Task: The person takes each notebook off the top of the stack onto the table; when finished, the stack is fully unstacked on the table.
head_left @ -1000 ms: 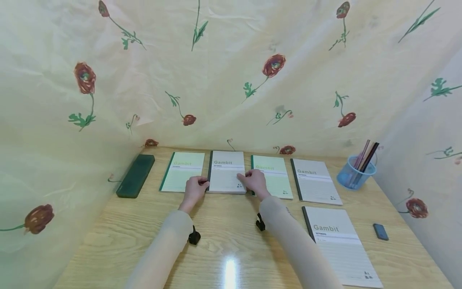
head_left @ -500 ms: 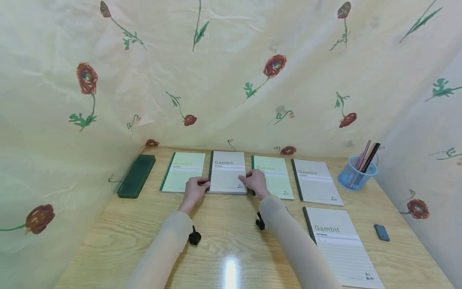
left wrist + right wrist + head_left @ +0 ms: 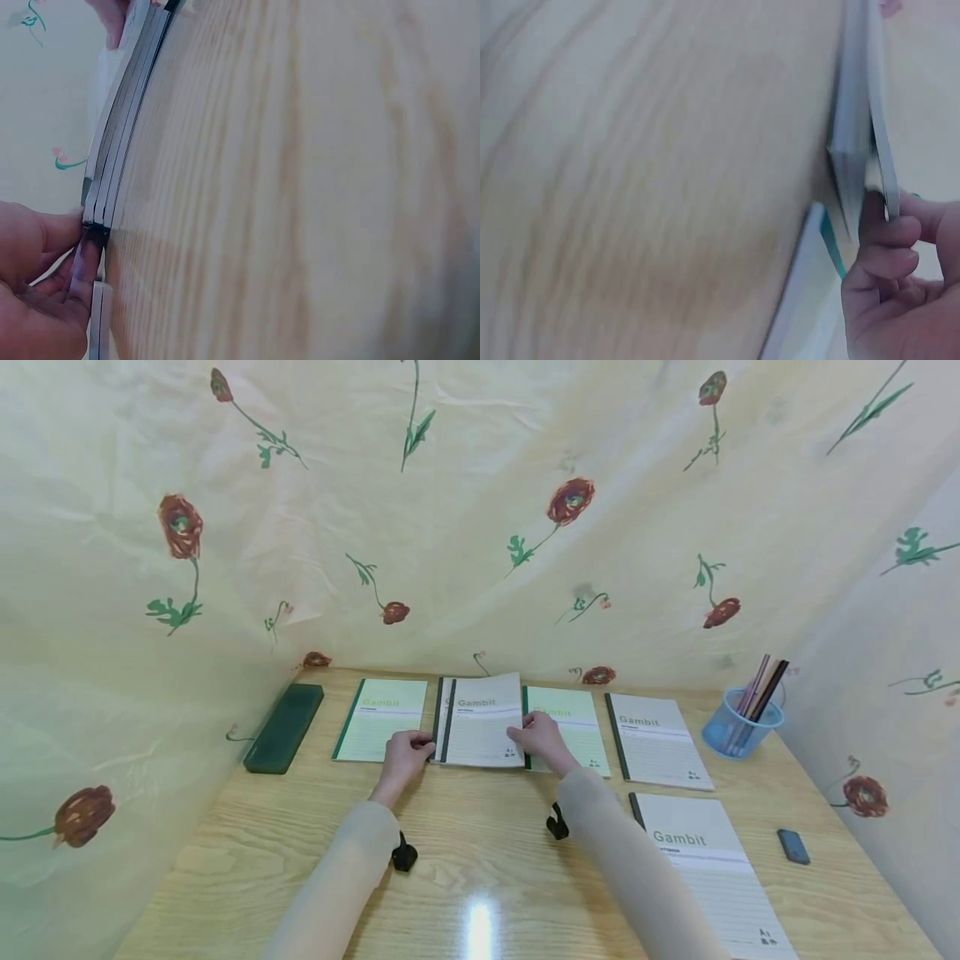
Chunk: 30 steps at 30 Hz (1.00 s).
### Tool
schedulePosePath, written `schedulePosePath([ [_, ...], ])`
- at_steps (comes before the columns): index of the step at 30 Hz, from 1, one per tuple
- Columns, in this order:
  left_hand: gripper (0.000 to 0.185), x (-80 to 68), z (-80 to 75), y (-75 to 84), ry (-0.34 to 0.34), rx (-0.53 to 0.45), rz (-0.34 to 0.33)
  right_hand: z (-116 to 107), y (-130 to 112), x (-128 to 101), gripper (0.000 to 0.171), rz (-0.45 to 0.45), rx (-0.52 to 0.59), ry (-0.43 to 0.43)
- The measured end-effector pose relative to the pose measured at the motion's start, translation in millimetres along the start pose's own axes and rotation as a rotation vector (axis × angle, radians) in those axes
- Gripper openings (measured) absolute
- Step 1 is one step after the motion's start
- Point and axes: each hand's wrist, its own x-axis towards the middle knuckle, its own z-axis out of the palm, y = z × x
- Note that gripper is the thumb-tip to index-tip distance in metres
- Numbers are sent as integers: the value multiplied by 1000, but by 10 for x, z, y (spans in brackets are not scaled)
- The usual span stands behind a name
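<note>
A stack of grey paper-covered "Gambit" notebooks with dark spines (image 3: pixel 480 722) lies second from the left in a row along the far edge of the light wooden table (image 3: pixel 480 868). The top grey notebook (image 3: pixel 489 717) is offset to the right, so that the dark spine of the one beneath is exposed at the left. In the left wrist view several thin notebooks are seen edge-on, stacked flat on the table.

The stack's near left corner is pinched by the left hand (image 3: pixel 405 753), thumb and fingers curled round the spine edge (image 3: pixel 90 225). The right edge of the top notebook is gripped by the right hand (image 3: pixel 542 739); in the right wrist view its curled fingers (image 3: pixel 889 247) are closed on that edge, which is lifted slightly above the rest of the stack.

A pale green notebook with a green spine (image 3: pixel 381 717) lies just left of the stack, and a second pale green notebook (image 3: pixel 570 727) just right of it, partly under the right hand. Further right a grey notebook (image 3: pixel 656 739) lies flat, with another grey notebook (image 3: pixel 712 881) nearer the front edge. A dark green rectangular case (image 3: pixel 283 725) rests at the far left. A translucent blue cup holding pencils (image 3: pixel 738 718) stands at the far right, and a small dark eraser (image 3: pixel 792 846) lies near the right edge. The table is enclosed by cream cloth printed with red flowers (image 3: pixel 480 510).
</note>
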Motion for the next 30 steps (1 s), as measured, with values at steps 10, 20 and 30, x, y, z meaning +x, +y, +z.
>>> schedulePosePath([
  [10,21,9,23,0,-7,-2,-43,-402,167,-211,22,-1,185,-115],
  [20,19,15,-26,-14,-2,-12,-31,-709,248,-765,25,37,202,-89],
  [30,20,1,-5,-7,-21,-9,-19,-864,493,-1475,23,29,257,-84],
])
